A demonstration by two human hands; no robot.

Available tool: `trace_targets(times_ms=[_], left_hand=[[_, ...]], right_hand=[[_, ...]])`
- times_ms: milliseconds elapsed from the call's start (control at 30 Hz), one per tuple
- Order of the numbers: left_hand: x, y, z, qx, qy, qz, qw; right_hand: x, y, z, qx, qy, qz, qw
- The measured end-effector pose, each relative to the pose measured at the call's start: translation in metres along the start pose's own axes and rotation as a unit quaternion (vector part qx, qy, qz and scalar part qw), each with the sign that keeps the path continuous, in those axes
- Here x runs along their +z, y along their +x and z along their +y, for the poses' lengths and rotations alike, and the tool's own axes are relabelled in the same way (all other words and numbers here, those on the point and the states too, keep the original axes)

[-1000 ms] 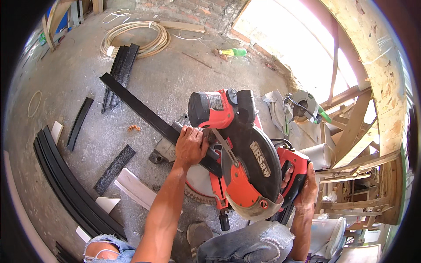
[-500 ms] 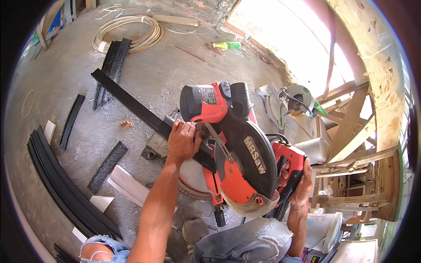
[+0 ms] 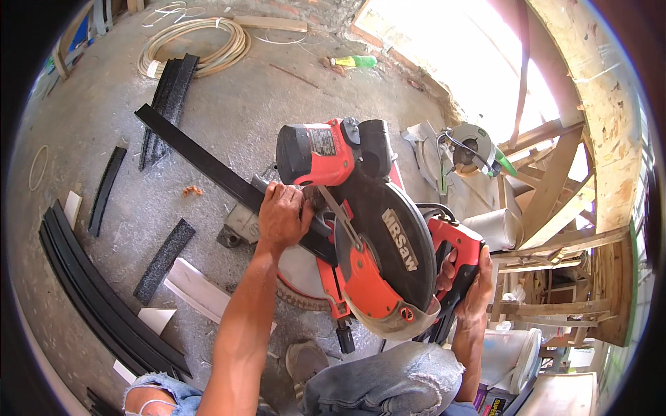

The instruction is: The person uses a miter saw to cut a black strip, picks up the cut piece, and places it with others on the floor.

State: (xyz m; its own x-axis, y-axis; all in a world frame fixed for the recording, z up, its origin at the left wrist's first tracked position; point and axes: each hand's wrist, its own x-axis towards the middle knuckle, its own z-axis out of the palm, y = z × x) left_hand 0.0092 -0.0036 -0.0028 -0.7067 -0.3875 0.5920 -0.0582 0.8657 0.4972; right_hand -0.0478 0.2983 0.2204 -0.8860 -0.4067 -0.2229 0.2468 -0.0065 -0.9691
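Concrete floor: grey, dusty, carries everything below.

Miter saw: red and black, sits on the floor ahead of the person's knees; blade guard tilted toward the viewer.

Long black strip: lies across the saw base, running up and left over the floor.

Stack of black strips: curved bundle at lower left, well apart from the saw.

Coil of pale hose: far top left.

Left hand: forearm stretched forward from the lower edge, palm down, fingers curled over the black strip just beside the blade, pressing it to the saw.

Right hand: arm bent, fingers wrapped tight around the saw's handle at the right.
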Motion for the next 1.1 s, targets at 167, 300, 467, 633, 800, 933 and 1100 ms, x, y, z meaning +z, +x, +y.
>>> trace_targets(times_ms=[167,300,467,633,800,933,1100], left_hand=[[0.002,0.001,0.002,-0.003,-0.008,0.005,1.0],[0.003,0.001,0.002,-0.005,-0.018,0.006,1.0],[0.005,0.002,0.004,-0.002,-0.007,0.017,1.0],[0.005,0.001,0.004,0.003,-0.007,0.022,1.0],[0.003,0.003,0.004,0.007,-0.001,0.018,1.0],[0.001,0.002,0.004,-0.002,-0.004,0.005,1.0],[0.003,0.002,0.005,0.007,-0.018,0.018,1.0]], right_hand=[[-0.001,-0.002,-0.001,-0.003,-0.005,0.001,1.0],[-0.006,-0.001,0.004,0.002,0.006,-0.001,1.0],[-0.011,-0.001,0.005,-0.003,0.009,-0.009,1.0],[-0.011,0.0,0.007,-0.01,0.01,-0.016,1.0],[-0.006,-0.001,0.004,-0.016,-0.003,-0.015,1.0],[-0.005,-0.002,0.005,-0.018,-0.003,-0.013,1.0],[-0.011,-0.001,0.007,-0.016,-0.001,-0.019,1.0]])
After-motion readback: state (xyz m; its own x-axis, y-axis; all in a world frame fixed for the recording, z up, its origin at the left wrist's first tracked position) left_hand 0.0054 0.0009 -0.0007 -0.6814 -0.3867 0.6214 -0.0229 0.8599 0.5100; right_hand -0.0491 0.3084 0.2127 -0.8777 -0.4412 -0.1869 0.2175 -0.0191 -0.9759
